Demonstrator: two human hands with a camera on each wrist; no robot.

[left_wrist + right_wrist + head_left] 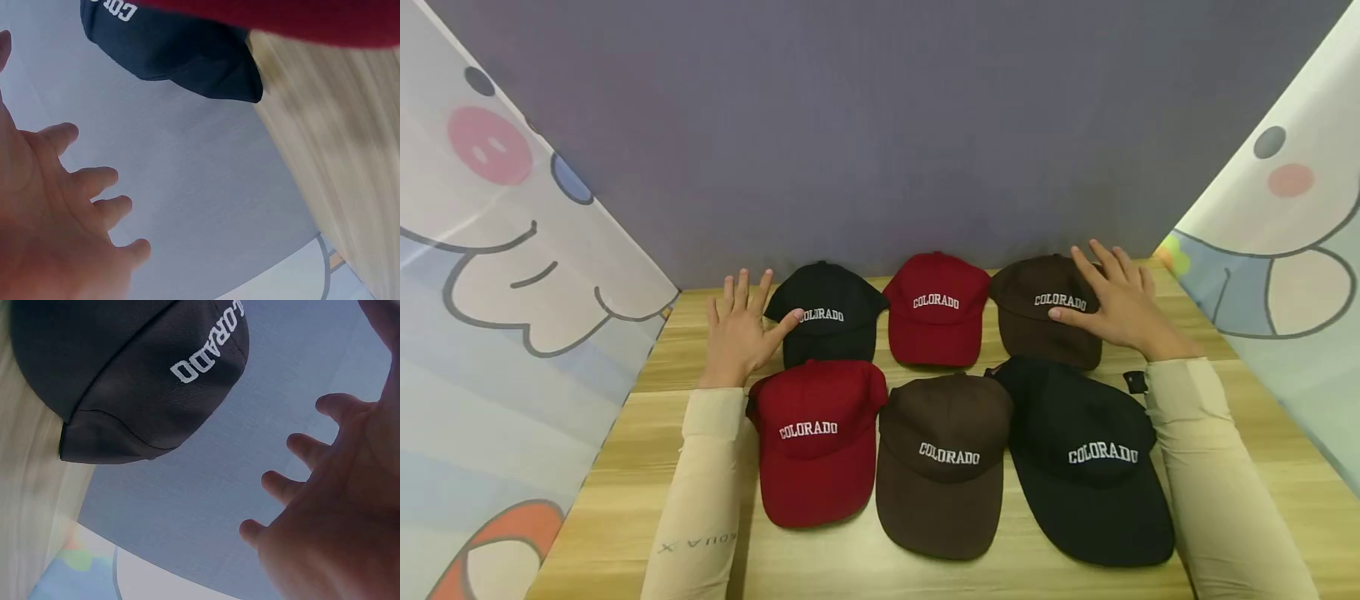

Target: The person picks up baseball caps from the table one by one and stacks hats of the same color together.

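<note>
Baseball caps lettered COLORADO lie in two rows on a wooden table. In the back row are a black cap [827,333], a red cap [936,333] and a brown cap [1037,333]. The front row has a red cap [820,483], a brown cap [943,512] and a larger-looking black cap [1112,508]. My left hand [741,333] is spread, fingers straight, beside the back black cap, its thumb overlapping that cap in the head view. Likewise spread, my right hand [1116,304] is nearest the back brown cap. Both wrist views show the palms holding nothing, apart from the caps.
The wooden table [617,500] meets a grey panel [880,125] behind the back row. Cartoon-printed panels stand at the left [497,275] and right [1292,275]. A small black tab [1136,382] shows beside the right sleeve.
</note>
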